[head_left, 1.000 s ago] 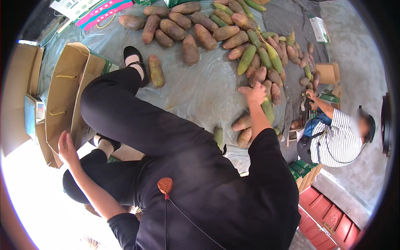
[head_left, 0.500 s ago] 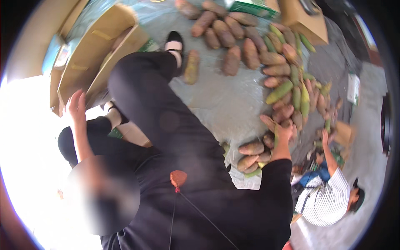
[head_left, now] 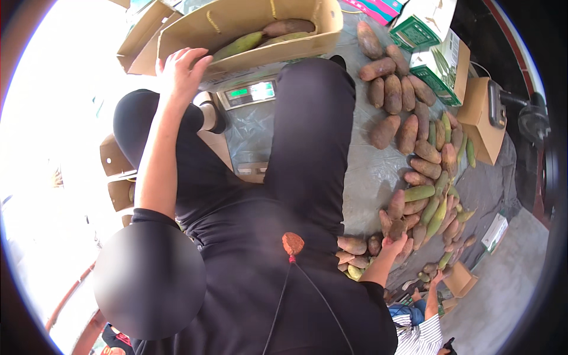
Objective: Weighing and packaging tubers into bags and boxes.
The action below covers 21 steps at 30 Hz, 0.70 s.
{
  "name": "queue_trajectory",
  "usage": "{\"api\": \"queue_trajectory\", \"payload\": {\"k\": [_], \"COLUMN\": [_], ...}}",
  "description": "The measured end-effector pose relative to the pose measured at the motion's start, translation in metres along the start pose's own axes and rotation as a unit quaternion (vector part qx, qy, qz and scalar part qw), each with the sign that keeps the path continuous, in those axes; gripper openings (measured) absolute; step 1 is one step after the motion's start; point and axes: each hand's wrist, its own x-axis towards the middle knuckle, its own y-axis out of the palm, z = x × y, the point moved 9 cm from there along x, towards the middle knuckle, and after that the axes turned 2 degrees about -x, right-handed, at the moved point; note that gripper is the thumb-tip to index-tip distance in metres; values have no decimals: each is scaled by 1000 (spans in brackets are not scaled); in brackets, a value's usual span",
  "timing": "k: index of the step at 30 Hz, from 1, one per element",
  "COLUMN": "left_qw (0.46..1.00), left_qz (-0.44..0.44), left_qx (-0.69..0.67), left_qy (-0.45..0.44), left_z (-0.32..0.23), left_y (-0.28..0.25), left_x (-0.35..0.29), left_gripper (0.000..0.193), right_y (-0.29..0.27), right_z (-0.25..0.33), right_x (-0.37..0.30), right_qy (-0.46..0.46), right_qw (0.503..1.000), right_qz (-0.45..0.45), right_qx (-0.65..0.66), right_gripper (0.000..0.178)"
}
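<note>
Grey plastic sheeting underfoot: right hand (head_left: 395,244), fingers curled onto a brown oblong pod (head_left: 397,228) lying lengthwise away from it; left hand (head_left: 180,66), open and empty, touches the brown cardboard box (head_left: 248,18) rim.

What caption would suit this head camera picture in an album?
Left hand on a cardboard box of fruit, right hand among brown and green pods.

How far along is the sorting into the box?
Early. Done: three or so fruits lie in the cardboard box on the scale. In hand: left hand rests open at the box's near edge, holding nothing; right hand reaches into the pile of brown and green fruits; whether it grips one is unclear. Left: nearly the whole pile lies on the grey sheet.
</note>
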Motion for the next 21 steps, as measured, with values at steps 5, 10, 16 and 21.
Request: {"api": "queue_trajectory", "payload": {"k": [5, 10, 16, 21], "left_qw": [1000, 999, 996, 994], "left_qz": [19, 35, 67, 75], "left_qx": [-21, -36, -53, -71], "left_qy": [2, -2, -28, -44], "left_z": [-13, -14, -10, -5], "left_y": [-2, -5, -5, -6], "left_x": [1, -1, -2, -4], "left_gripper": [27, 28, 29, 27], "right_y": [84, 193, 331, 431], "right_z": [-11, 48, 142, 156], "right_x": [-86, -154, -332, -482], "right_qy": [-2, -78, -253, -298], "right_qw": [987, 950, 830, 691], "right_qz": [162, 302, 494, 646], "right_qx": [22, -9, -54, -129], "right_gripper": [54, 51, 47, 42]}}
